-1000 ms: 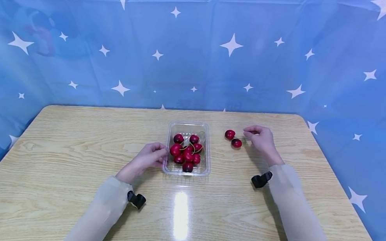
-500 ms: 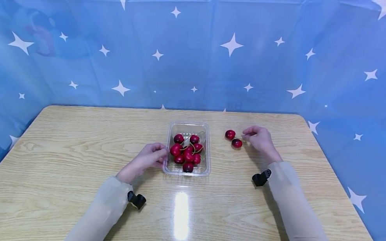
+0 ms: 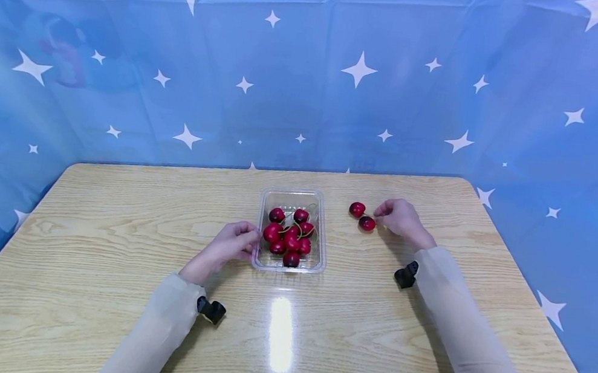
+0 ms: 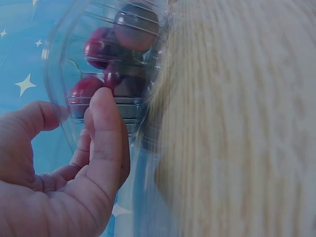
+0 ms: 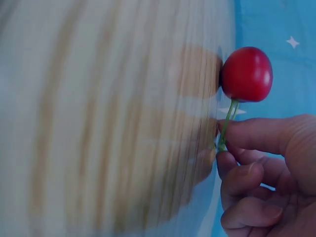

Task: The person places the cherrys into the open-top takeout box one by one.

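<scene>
A clear plastic box [image 3: 322, 262] holding several red cherries [image 3: 292, 242] stands mid-table. My left hand [image 3: 230, 241] grips its left side. In the left wrist view the thumb [image 4: 47, 116] is at the rim and the fingers [image 4: 106, 133] lie against the ribbed outer wall. To the right of the box, a pair of dark red cherries [image 3: 366, 223] lies on the table. My right hand [image 3: 404, 219] is beside them, low over the wood. Up close in the right wrist view, its thumb and forefinger pinch the green stems [image 5: 228, 123] below a cherry [image 5: 247, 74].
The pale wooden table [image 3: 107, 239] ends at a blue curtain [image 3: 310, 78] with white stars. Each sleeve carries a small black camera [image 3: 406, 275] at the wrist. A bright light reflection [image 3: 280, 333] shows near the front of the table.
My right hand has shifted slightly left and down toward the cherry pair, its fingertips closing on the stems. The pair has barely moved. The left hand and the box have stayed put.
</scene>
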The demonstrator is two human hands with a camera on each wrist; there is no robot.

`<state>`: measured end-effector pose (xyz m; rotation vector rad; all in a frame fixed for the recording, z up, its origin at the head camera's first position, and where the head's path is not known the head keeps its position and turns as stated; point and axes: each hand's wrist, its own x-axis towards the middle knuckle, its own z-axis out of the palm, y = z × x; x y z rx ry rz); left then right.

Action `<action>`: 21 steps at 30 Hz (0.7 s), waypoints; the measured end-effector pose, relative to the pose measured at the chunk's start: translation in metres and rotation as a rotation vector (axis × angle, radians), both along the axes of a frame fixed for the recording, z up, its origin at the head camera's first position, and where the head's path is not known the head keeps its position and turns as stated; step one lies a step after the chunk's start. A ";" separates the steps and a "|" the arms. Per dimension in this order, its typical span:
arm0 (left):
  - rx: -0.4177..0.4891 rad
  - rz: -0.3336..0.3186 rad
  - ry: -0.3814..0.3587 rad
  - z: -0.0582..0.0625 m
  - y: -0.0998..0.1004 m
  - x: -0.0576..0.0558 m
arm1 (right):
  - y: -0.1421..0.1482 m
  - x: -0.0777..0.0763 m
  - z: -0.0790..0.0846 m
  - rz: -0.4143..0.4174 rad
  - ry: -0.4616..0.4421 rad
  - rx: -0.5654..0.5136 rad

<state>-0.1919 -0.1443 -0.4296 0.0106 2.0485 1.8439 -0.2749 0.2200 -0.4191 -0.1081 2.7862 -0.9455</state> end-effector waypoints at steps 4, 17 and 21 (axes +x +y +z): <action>0.007 -0.007 0.004 -0.001 0.000 0.000 | 0.002 0.000 0.001 0.029 0.012 0.039; 0.004 -0.001 0.001 0.000 0.000 0.000 | 0.007 0.008 0.001 0.064 0.056 -0.010; 0.003 -0.003 0.001 0.000 0.000 0.000 | 0.007 0.010 0.002 0.047 0.061 -0.037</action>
